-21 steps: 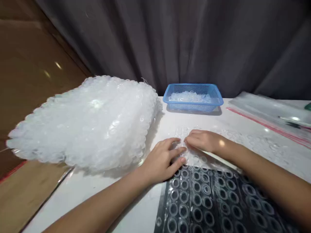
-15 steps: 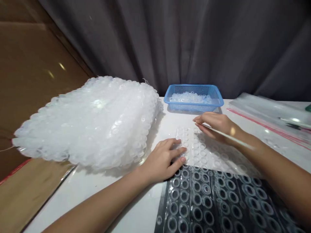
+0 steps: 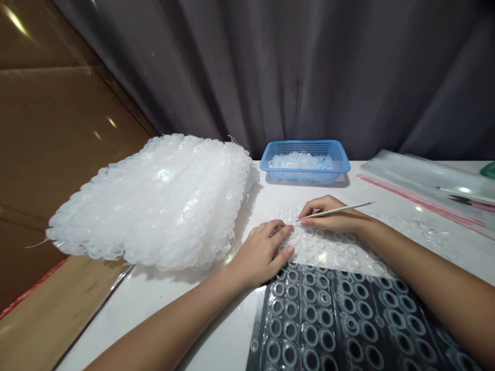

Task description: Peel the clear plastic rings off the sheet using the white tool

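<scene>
A clear plastic sheet (image 3: 350,251) with rows of round rings lies on the white table, its near part over a black mat (image 3: 266,309). My left hand (image 3: 266,250) rests on the sheet's left edge, fingers spread and pressing it flat. In my right hand (image 3: 328,212) is a thin white pointed stick (image 3: 348,207), pinched like a pen. Its tip touches or hovers just over a ring beside my left fingertips; I cannot tell which. The exact kind of stick is unclear.
A big stack of translucent ringed sheets (image 3: 154,206) stands at the left, on brown cardboard (image 3: 88,304). Behind my hands sits a blue mesh basket (image 3: 305,176) holding small clear rings. Clear bags with red edges (image 3: 417,180) and loose rings (image 3: 421,226) lie at the right.
My right hand has moved left and nearer, bringing the stick's tip down beside my left fingers. My left hand stays on the sheet. The view has shifted slightly.
</scene>
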A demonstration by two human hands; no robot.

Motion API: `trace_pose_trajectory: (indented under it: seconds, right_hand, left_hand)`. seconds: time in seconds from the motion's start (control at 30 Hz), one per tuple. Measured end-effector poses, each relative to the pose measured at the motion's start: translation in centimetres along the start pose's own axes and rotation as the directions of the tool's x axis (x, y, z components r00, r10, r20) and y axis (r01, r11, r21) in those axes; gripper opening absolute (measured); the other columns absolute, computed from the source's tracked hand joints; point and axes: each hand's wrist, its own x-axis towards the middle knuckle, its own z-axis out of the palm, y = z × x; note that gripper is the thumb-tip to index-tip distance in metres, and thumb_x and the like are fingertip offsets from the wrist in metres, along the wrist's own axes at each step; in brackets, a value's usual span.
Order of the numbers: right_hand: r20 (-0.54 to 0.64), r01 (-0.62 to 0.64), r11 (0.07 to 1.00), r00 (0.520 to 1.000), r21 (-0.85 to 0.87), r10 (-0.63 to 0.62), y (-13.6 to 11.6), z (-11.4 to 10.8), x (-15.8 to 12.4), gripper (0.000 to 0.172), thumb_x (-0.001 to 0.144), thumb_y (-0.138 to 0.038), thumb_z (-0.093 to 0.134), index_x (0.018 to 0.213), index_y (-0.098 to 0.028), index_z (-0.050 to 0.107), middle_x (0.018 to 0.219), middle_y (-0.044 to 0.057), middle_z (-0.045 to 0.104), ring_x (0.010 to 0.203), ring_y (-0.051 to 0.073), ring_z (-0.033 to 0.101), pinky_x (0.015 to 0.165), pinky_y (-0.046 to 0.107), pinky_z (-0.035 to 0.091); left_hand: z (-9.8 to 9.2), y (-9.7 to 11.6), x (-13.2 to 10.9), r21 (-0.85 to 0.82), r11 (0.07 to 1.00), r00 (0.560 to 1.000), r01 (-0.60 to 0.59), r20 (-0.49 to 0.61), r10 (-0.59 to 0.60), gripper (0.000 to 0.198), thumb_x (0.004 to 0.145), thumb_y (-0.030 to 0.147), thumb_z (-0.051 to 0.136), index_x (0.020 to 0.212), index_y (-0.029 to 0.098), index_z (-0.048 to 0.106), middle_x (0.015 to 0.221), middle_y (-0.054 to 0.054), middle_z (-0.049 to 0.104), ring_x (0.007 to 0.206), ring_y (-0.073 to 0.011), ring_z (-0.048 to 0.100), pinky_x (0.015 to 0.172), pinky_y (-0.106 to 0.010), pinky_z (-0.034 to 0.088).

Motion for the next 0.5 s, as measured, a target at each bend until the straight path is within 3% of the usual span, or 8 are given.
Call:
trace_pose_trajectory:
  seconds: [0.5]
  right_hand:
    - [-0.009,-0.002,0.999,1.000,-0.044,0.002,0.13,0.24,0.14,0.018,0.074,-0.036,0.063,0.082,-0.020,0.068,0.083,0.004,0.068,0.075,0.015,0.060,0.064,0.025,0.045]
  left_hand:
    - [-0.11,-0.11,0.06,0.003,1.000,1.000,-0.004,0.008,0.004,0.044,0.091,0.044,0.033,0.131,0.025,0.038,0.126,-0.009,0.042,0.114,-0.0250,0.040,0.095,-0.045,0.036]
